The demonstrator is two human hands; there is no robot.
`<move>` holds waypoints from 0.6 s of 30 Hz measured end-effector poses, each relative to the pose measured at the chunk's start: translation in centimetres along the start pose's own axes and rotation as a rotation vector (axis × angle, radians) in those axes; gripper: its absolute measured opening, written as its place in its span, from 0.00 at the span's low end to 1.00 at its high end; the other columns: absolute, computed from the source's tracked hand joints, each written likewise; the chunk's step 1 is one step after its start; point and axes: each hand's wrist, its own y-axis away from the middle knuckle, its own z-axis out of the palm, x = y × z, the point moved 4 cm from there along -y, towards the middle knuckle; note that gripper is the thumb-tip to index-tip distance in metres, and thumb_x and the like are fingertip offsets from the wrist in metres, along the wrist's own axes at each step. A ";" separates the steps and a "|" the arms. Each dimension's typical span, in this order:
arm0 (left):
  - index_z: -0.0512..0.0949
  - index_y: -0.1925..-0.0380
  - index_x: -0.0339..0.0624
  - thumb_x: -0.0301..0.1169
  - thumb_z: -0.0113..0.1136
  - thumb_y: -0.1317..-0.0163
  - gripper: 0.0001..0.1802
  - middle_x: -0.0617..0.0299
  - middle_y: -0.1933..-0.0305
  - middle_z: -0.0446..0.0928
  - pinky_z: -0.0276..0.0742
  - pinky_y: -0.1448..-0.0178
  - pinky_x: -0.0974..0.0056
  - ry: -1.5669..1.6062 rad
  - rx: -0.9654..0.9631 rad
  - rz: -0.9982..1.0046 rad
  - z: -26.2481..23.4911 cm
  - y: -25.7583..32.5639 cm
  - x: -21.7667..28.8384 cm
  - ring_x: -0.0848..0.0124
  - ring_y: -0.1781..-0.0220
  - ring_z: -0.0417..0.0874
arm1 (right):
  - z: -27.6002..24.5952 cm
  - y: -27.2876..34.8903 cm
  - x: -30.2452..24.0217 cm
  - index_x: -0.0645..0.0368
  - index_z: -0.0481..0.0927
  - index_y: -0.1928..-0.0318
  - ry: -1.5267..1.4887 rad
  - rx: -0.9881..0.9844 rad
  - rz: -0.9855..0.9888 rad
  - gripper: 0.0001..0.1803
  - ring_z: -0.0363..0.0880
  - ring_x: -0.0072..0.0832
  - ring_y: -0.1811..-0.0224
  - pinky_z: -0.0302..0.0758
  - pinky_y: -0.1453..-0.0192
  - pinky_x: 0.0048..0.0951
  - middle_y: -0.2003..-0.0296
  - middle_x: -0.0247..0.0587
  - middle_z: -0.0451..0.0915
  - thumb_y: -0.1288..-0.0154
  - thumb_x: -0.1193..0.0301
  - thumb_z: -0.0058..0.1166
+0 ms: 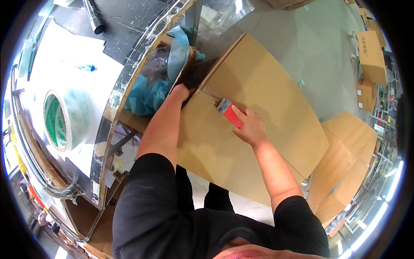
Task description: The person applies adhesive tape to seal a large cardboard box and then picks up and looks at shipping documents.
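Note:
A large brown cardboard box [258, 82] lies in front of me with a broad flat face turned up. My right hand [251, 127] is closed round a small red hand tool [234, 115] with a worn grey, flat end; its exact kind does not show. That grey end is at the box's surface, near a small torn or marked spot by the left edge. My left hand [182, 91] reaches down at the box's left edge, beside the dark gap there. Its fingers are hidden, so what they hold cannot be seen.
On the left, a worktable [125, 26] carries a large roll of clear tape [67, 121], white paper [64, 52], a blue-capped pen [88, 67] and a black tube [94, 19]. Blue plastic [153, 95] fills a bin beside it. More cardboard [345, 159] stands at right.

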 end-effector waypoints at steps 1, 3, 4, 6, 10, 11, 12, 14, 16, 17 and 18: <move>0.78 0.48 0.40 0.55 0.43 0.33 0.31 0.41 0.46 0.77 0.69 0.38 0.52 0.145 0.036 -0.048 -0.3 0.0 -0.4 0.47 0.40 0.75 | 0.1 0.0 0.1 0.35 0.68 0.34 -0.027 -0.005 -0.022 0.38 0.75 0.39 0.55 0.77 0.54 0.41 0.59 0.41 0.71 0.51 0.64 0.59; 0.78 0.49 0.39 0.54 0.41 0.32 0.31 0.41 0.47 0.77 0.69 0.38 0.52 0.325 0.103 -0.072 -0.9 1.0 0.5 0.47 0.40 0.74 | 0.1 0.0 0.2 0.35 0.68 0.34 -0.060 -0.005 -0.051 0.39 0.75 0.39 0.54 0.76 0.53 0.41 0.58 0.42 0.71 0.51 0.64 0.59; 0.78 0.50 0.39 0.54 0.38 0.32 0.31 0.41 0.48 0.77 0.69 0.38 0.52 0.510 0.167 -0.091 -1.1 1.5 1.1 0.46 0.41 0.74 | 0.2 0.0 0.2 0.35 0.67 0.34 -0.075 -0.004 -0.066 0.39 0.75 0.40 0.53 0.76 0.52 0.41 0.57 0.42 0.71 0.50 0.65 0.59; 0.78 0.50 0.42 0.54 0.38 0.31 0.30 0.43 0.47 0.77 0.69 0.38 0.51 0.270 0.069 -0.075 -0.2 2.4 3.1 0.47 0.41 0.75 | 0.3 0.2 0.3 0.35 0.67 0.33 -0.098 -0.008 -0.072 0.39 0.75 0.40 0.53 0.76 0.51 0.40 0.56 0.42 0.71 0.50 0.65 0.58; 0.76 0.44 0.50 0.58 0.39 0.32 0.31 0.49 0.44 0.77 0.69 0.38 0.51 0.279 0.232 -0.068 1.3 3.6 5.2 0.51 0.40 0.74 | -1.2 2.5 4.0 0.35 0.67 0.34 -0.202 -0.065 -0.028 0.39 0.76 0.40 0.54 0.76 0.53 0.40 0.57 0.42 0.71 0.50 0.65 0.58; 0.77 0.46 0.47 0.58 0.38 0.32 0.32 0.47 0.45 0.77 0.69 0.38 0.51 0.282 0.244 -0.049 1.4 3.3 4.4 0.50 0.40 0.75 | -1.3 3.7 5.0 0.35 0.68 0.34 -0.289 -0.085 -0.014 0.39 0.76 0.41 0.55 0.77 0.55 0.41 0.58 0.43 0.72 0.51 0.65 0.59; 0.78 0.48 0.45 0.59 0.37 0.32 0.33 0.46 0.46 0.77 0.69 0.38 0.50 0.284 0.262 -0.036 1.4 2.8 3.3 0.49 0.41 0.75 | -0.9 5.3 6.6 0.35 0.68 0.34 -0.297 -0.084 -0.013 0.39 0.76 0.41 0.55 0.77 0.55 0.41 0.58 0.43 0.72 0.51 0.65 0.59; 0.80 0.52 0.40 0.60 0.34 0.32 0.37 0.42 0.49 0.78 0.68 0.39 0.49 0.165 0.272 -0.009 1.1 1.8 1.9 0.47 0.43 0.76 | 0.1 9.8 11.9 0.35 0.68 0.34 -0.100 -0.036 -0.111 0.40 0.76 0.41 0.59 0.77 0.59 0.40 0.61 0.43 0.71 0.53 0.66 0.59; 0.81 0.54 0.39 0.61 0.31 0.32 0.39 0.40 0.50 0.78 0.68 0.39 0.48 0.104 0.310 0.017 1.1 1.4 1.5 0.45 0.44 0.76 | 0.9 14.8 17.2 0.35 0.69 0.35 -0.042 0.022 -0.108 0.41 0.76 0.40 0.63 0.76 0.62 0.40 0.63 0.43 0.70 0.56 0.66 0.60; 0.81 0.53 0.39 0.61 0.32 0.32 0.39 0.41 0.50 0.78 0.68 0.39 0.49 0.091 0.358 -0.037 0.9 1.4 1.3 0.45 0.44 0.77 | 1.4 16.4 19.3 0.35 0.69 0.35 -0.043 0.025 -0.098 0.41 0.76 0.40 0.63 0.76 0.62 0.40 0.63 0.43 0.70 0.56 0.66 0.60; 0.80 0.53 0.39 0.61 0.32 0.32 0.39 0.41 0.51 0.78 0.69 0.39 0.49 0.076 0.401 -0.092 1.1 1.5 1.3 0.45 0.45 0.77 | 2.2 17.9 21.3 0.34 0.69 0.35 -0.036 0.028 -0.072 0.41 0.75 0.40 0.63 0.76 0.62 0.39 0.63 0.42 0.70 0.56 0.66 0.60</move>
